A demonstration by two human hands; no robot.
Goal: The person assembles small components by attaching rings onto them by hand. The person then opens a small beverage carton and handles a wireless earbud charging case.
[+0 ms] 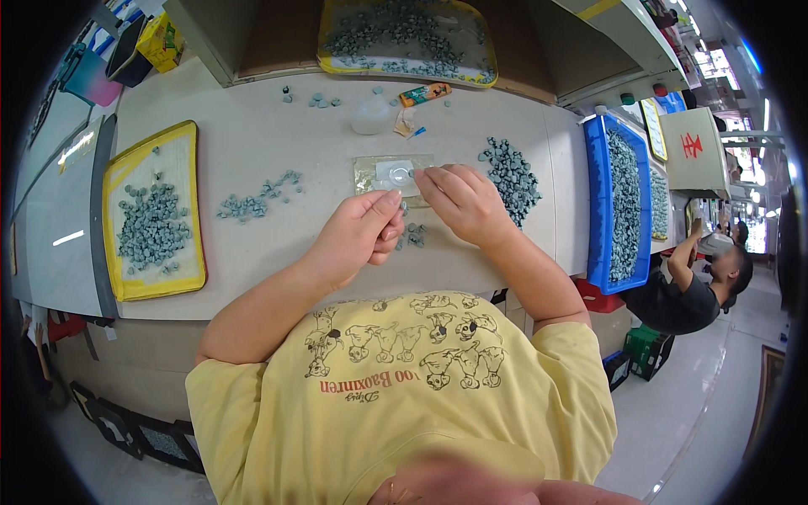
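Observation:
My left hand (360, 231) hovers over the white table (252, 143), its thumb and fingers pinched together on a small grey-green piece that is barely visible. My right hand (459, 202) rests beside it, fingertips pressing on a small clear round part (396, 174) that lies on a yellowish transparent pad (369, 172). A few loose grey-green pieces (412, 236) lie just under and between my hands. A larger heap of the same pieces (512, 177) sits right of my right hand.
A yellow-rimmed tray (122, 278) with grey pieces lies at the left, another (337, 61) at the back. Scattered pieces (257, 198), a white bottle (370, 116) and an orange tube (425, 93) lie on the table. A blue bin (596, 202) stands right; a seated person (690, 290) works beyond it.

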